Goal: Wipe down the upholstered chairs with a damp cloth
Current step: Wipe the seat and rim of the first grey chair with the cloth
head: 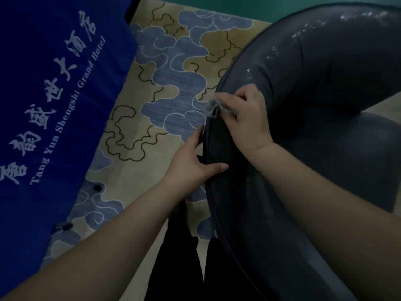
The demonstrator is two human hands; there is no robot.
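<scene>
The chair stands on the carpet at the right side of the view, its curved back running from the upper right down to the lower middle. A draped cloth with lettering hangs at the left, over the carpet's left part. The right hand rests on the chair's outer rim, with the cloth under its fingers. The left hand touches the rim just below it.
</scene>
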